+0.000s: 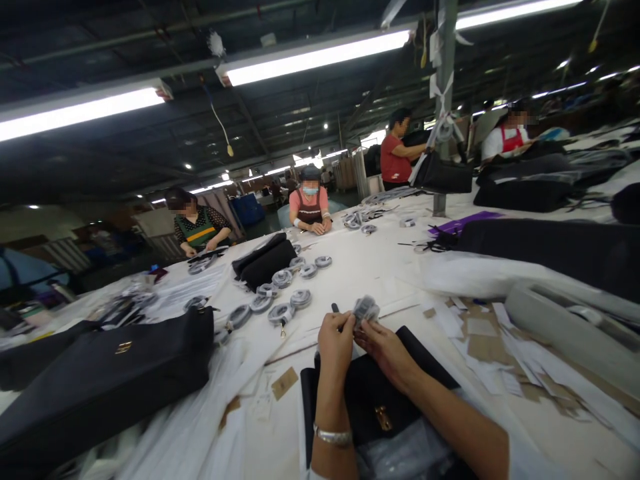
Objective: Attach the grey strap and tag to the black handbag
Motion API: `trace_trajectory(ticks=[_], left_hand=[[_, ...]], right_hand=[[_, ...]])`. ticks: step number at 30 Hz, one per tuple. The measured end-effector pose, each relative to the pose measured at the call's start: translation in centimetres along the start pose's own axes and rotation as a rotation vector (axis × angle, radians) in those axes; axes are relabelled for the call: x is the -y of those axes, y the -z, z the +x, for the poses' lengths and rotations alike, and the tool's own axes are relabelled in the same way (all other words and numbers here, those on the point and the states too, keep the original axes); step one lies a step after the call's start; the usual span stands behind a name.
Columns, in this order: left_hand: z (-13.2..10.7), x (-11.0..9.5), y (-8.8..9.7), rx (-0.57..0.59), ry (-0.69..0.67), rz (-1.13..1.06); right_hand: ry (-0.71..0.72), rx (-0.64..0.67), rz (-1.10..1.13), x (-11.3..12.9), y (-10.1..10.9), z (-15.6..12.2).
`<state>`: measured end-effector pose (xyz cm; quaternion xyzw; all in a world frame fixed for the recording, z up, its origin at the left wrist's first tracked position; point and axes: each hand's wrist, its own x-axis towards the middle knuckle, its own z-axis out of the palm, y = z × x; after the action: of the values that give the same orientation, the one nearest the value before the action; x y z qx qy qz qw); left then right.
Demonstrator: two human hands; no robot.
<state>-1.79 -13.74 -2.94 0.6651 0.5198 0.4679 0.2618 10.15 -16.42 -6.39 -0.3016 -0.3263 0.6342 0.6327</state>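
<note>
Seen from my remote post: left hand [336, 340] and right hand [383, 343], fingertips pinching small clear-wrapped bundle [367, 309] above black bag [363, 393] on table [370, 267]. Apparently done: several wrapped coils [281, 313], lying beyond hands. Apparently outstanding: bundle in grip, not yet set down; whether its wrapping is complete, I cannot tell.
</note>
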Motion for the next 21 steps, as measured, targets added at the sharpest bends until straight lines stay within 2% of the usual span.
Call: trace_trajectory(ticks=[8, 11, 17, 21], left_hand=[[-0.7, -1.1, -0.9, 0.085, -0.082, 0.020], [-0.7, -1.2, -0.8, 0.081, -0.091, 0.007], [-0.7, -1.3, -0.6, 0.001, -0.114, -0.034], [-0.7, -1.2, -0.5, 0.005, -0.142, -0.080]], right_hand=[[-0.045, -0.177, 0.030, 0.5, 0.7, 0.0], [-0.050, -0.181, 0.044, 0.5, 0.9, 0.1], [-0.062, -0.134, 0.057, 0.7, 0.8, -0.2], [-0.059, -0.107, 0.064, 0.8, 0.7, -0.5]])
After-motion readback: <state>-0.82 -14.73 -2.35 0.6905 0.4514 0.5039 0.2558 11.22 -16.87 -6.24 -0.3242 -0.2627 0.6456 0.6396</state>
